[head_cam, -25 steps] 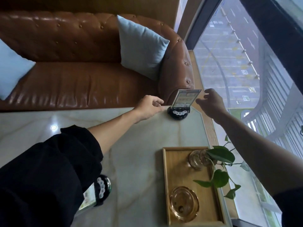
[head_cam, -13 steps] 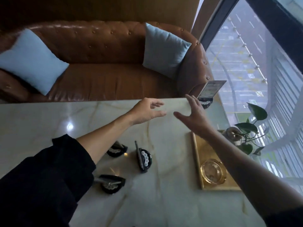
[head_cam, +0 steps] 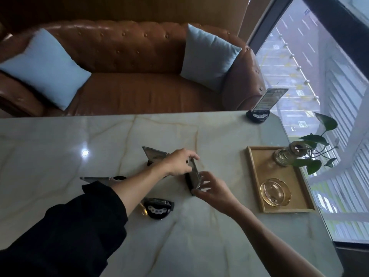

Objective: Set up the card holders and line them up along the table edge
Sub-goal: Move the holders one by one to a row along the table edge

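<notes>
Near the middle of the marble table (head_cam: 219,236), you hold a card holder (head_cam: 194,176) between both hands; its clear panel stands on edge above a black base. Your left hand (head_cam: 178,162) pinches the panel's far end with fingers and thumb. Your right hand (head_cam: 214,189) pinches the near end, fingertips closed on the panel's corner.

Three more holders lie flat around it. One, at 10 o'clock from the held holder (head_cam: 154,154), sits partly under your left wrist. Another, at 9 o'clock (head_cam: 95,179), is partly hidden by your left forearm in its black sleeve (head_cam: 79,226). A third, at 7 o'clock (head_cam: 157,207), shows its black base with a row of pale dots.

One upright holder with a printed card (head_cam: 265,105) stands at 1 o'clock, at the table's far right corner.

At 3 o'clock, a wooden tray (head_cam: 252,176) carries a glass ashtray (head_cam: 275,191) and a glass vase with a leafy plant (head_cam: 283,156). Beyond the table at 12 o'clock is a brown leather sofa (head_cam: 129,92) with two pale blue cushions (head_cam: 46,66). A window (head_cam: 299,56) runs along the right side.
</notes>
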Available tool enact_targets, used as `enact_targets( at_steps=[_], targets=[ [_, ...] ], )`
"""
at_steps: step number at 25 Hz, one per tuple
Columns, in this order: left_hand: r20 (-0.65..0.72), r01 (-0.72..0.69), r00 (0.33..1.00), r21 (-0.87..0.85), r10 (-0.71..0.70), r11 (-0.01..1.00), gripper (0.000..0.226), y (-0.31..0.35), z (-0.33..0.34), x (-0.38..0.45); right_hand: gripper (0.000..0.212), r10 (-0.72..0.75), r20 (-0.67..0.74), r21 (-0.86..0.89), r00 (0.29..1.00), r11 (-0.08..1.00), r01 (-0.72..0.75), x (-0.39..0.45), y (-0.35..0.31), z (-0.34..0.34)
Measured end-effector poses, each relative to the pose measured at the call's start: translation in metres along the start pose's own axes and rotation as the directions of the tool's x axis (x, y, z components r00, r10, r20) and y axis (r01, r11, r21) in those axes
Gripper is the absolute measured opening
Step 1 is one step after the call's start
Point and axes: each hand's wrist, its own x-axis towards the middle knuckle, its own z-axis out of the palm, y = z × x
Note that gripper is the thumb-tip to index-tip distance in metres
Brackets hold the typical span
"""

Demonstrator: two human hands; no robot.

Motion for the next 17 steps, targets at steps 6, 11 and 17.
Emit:
enact_targets(
  at_steps=[6,11,17],
  targets=[
    [-0.154,-0.036,0.987,-0.005,0.034,0.999,0.036,-0.003,0.005,0.011,0.013,-0.012,-0.192,-0.219,0.981,0.975,-0.031,0.014,0.004,0.002],
    [-0.214,-0.041,0.977,-0.175,0.002,0.984,0.012,0.003,-0.004,0.029,0.009,0.045,-0.281,-0.027,0.959,0.998,-0.055,0.037,0.016,-0.05],
    [-0.299,-0.062,0.953,-0.329,-0.041,0.942,0.01,0.022,-0.01,0.077,0.012,-0.038,-0.236,-0.039,0.971,0.999,0.03,0.086,0.015,-0.116]
  ],
)
